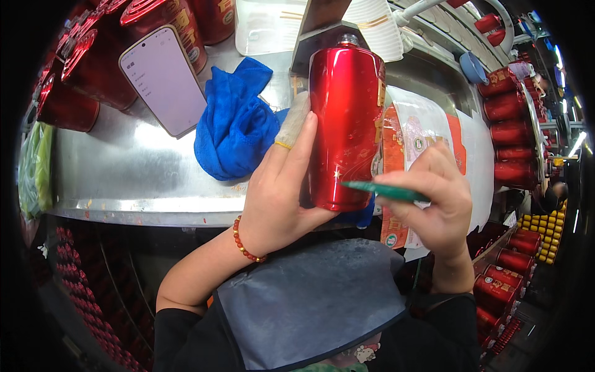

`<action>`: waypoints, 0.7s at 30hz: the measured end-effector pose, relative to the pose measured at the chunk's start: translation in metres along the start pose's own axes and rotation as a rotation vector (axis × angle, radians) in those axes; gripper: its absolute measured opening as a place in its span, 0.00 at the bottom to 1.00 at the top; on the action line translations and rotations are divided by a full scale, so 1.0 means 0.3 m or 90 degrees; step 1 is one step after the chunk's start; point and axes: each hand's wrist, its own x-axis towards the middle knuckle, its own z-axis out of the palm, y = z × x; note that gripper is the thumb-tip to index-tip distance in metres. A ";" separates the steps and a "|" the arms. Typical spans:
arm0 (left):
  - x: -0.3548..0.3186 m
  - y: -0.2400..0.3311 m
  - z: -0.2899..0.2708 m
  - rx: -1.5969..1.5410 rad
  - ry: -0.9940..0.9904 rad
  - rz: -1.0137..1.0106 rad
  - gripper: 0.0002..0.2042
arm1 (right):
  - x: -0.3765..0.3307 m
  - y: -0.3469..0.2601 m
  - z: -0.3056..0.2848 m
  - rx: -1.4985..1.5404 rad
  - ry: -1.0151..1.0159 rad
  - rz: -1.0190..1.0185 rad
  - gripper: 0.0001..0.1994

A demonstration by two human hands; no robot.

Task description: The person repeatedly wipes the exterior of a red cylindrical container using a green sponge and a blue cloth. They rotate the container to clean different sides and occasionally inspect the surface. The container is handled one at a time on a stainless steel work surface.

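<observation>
A glossy red metallic bottle (347,124) with a bare threaded neck lies in front of me, its neck pointing away. My left hand (276,180) holds it along the left side and base. One left finger wears a pale cloth finger cover (293,123), and red beads circle that wrist. Pinched in my right hand (437,192) is a slim green tool with a pointed tip (378,188). Its tip meets or hovers just above the bottle's lower front, by a small bright star-shaped mark; contact I cannot tell. Printed orange-red sheets (395,161) lie beside the bottle.
A blue cloth (232,124) lies crumpled on the metal bench (124,167), beside a lit phone (164,80). Several red bottles (99,74) stand at the left back; more red containers (511,136) sit on racks at right. A white ribbed tray (266,28) lies at the back.
</observation>
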 end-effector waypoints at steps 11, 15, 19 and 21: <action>-0.002 0.021 0.005 0.014 -0.050 -0.004 0.64 | 0.011 0.021 -0.007 -0.136 0.118 -0.051 0.16; 0.028 0.027 -0.019 -0.009 -0.050 0.023 0.69 | 0.035 0.049 0.011 -0.038 0.114 -0.034 0.14; 0.038 0.045 -0.023 0.002 -0.080 -0.009 0.70 | 0.033 0.024 -0.006 -0.023 0.057 -0.085 0.14; 0.041 0.050 -0.004 0.016 -0.069 0.001 0.71 | 0.031 0.081 0.017 0.045 0.093 -0.036 0.14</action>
